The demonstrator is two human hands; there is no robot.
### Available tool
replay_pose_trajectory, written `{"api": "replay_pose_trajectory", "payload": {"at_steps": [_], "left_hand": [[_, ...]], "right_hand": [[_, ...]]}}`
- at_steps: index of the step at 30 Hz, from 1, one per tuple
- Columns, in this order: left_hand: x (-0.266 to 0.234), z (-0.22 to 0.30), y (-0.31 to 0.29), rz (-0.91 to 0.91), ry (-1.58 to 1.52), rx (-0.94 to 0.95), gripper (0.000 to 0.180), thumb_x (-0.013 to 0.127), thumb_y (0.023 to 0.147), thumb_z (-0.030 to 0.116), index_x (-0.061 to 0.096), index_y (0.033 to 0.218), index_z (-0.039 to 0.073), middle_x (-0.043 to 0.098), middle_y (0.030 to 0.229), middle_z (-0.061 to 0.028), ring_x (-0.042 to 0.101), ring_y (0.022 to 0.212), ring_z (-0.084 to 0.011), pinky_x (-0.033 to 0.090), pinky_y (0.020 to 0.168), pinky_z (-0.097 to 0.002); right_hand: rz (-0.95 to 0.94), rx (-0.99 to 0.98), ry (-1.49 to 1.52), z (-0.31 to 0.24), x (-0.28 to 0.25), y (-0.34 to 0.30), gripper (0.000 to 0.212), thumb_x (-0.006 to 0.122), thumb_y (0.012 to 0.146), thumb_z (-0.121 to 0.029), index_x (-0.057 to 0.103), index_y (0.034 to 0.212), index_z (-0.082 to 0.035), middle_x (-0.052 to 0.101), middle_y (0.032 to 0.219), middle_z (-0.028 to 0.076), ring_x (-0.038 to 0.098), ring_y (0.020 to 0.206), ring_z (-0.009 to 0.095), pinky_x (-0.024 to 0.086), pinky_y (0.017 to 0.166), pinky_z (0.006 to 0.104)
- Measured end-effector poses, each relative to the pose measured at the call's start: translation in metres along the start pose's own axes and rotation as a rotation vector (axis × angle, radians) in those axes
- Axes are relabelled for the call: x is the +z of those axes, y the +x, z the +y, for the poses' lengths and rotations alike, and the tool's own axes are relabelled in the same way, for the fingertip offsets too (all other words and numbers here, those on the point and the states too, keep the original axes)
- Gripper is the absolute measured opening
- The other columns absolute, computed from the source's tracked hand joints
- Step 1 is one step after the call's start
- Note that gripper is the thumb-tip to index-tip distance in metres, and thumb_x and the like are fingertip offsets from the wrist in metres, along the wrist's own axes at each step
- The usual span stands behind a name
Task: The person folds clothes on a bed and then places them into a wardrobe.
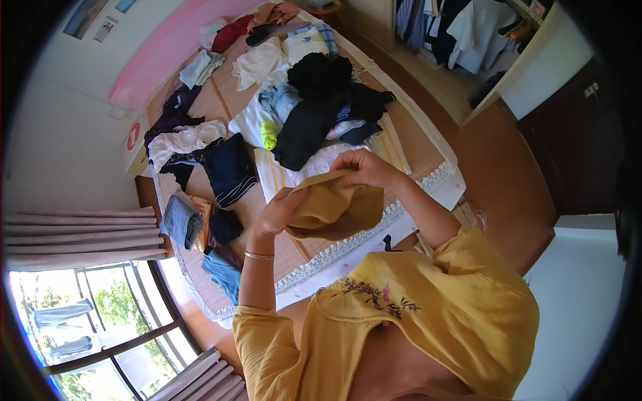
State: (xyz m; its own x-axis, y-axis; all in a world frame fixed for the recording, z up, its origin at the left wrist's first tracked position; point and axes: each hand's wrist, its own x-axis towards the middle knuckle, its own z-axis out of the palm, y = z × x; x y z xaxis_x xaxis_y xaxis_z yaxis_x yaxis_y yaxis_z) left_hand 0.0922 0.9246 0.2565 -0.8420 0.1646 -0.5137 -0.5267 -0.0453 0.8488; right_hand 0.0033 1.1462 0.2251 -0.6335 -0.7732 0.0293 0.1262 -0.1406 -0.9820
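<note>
Between my two hands hangs a mustard-brown piece of cloth [341,210], partly folded; I cannot tell what garment it is. My left hand [282,208] grips its left edge, and a thin bracelet [259,256] circles that wrist. At the upper right edge, my right hand [364,168] pinches the cloth, with the fingertips partly hidden by it. The cloth is held up above the near edge of the bed [294,257]. Just beyond it lies a heap of clothes with black garments [307,130], a light blue one [281,100] and a rolled neon-yellow item [268,135].
Folded dark clothes [229,168] and jeans [180,220] lie along the bed's left side. More clothes, including a cream garment [259,62], lie at its far end. An open wardrobe [461,33] stands far right, near a dark door [568,140]. A curtained window [100,314] is at left.
</note>
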Motion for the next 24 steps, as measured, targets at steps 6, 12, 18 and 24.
{"api": "replay_pose_trajectory", "payload": {"at_steps": [6, 12, 18, 24], "left_hand": [[0.029, -0.009, 0.004, -0.132, -0.806, 0.259, 0.047, 0.041, 0.088, 0.038, 0.048, 0.111, -0.003, 0.057, 0.105, -0.0147, 0.056, 0.094, -0.0249, 0.044, 0.084, -0.0363], [0.089, -0.01, 0.027, -0.093, -1.081, 0.451, 0.05, 0.037, 0.088, 0.044, 0.049, 0.112, 0.001, 0.055, 0.108, -0.0137, 0.054, 0.096, -0.0265, 0.043, 0.085, -0.0383], [0.091, -0.015, 0.009, 0.038, -0.963, 0.575, 0.053, 0.034, 0.089, 0.046, 0.044, 0.117, 0.002, 0.05, 0.116, -0.0122, 0.049, 0.104, -0.0259, 0.038, 0.092, -0.0372], [0.007, -0.088, -0.005, -0.042, -1.178, 0.666, 0.05, 0.033, 0.09, 0.042, 0.041, 0.122, 0.003, 0.046, 0.121, -0.0137, 0.047, 0.108, -0.0283, 0.038, 0.093, -0.0404]], "right_hand": [[-0.142, 0.128, -0.24, 0.023, -0.014, -0.032, 0.05, 0.074, 0.061, -0.012, 0.054, 0.106, -0.003, 0.061, 0.096, 0.005, 0.055, 0.088, 0.011, 0.042, 0.08, 0.0254], [-0.107, 0.326, 0.394, 0.085, 0.02, -0.046, 0.034, 0.051, 0.084, -0.016, 0.046, 0.116, -0.003, 0.056, 0.104, 0.007, 0.055, 0.092, 0.016, 0.045, 0.08, 0.0274], [0.022, 0.418, 1.279, 0.108, 0.035, -0.052, 0.033, 0.042, 0.085, -0.009, 0.039, 0.116, 0.004, 0.047, 0.114, 0.017, 0.053, 0.098, 0.021, 0.048, 0.08, 0.031], [0.015, 0.317, 1.348, 0.04, 0.035, -0.041, 0.039, 0.041, 0.084, -0.004, 0.033, 0.121, 0.006, 0.045, 0.118, 0.02, 0.05, 0.105, 0.025, 0.042, 0.091, 0.0371]]}}
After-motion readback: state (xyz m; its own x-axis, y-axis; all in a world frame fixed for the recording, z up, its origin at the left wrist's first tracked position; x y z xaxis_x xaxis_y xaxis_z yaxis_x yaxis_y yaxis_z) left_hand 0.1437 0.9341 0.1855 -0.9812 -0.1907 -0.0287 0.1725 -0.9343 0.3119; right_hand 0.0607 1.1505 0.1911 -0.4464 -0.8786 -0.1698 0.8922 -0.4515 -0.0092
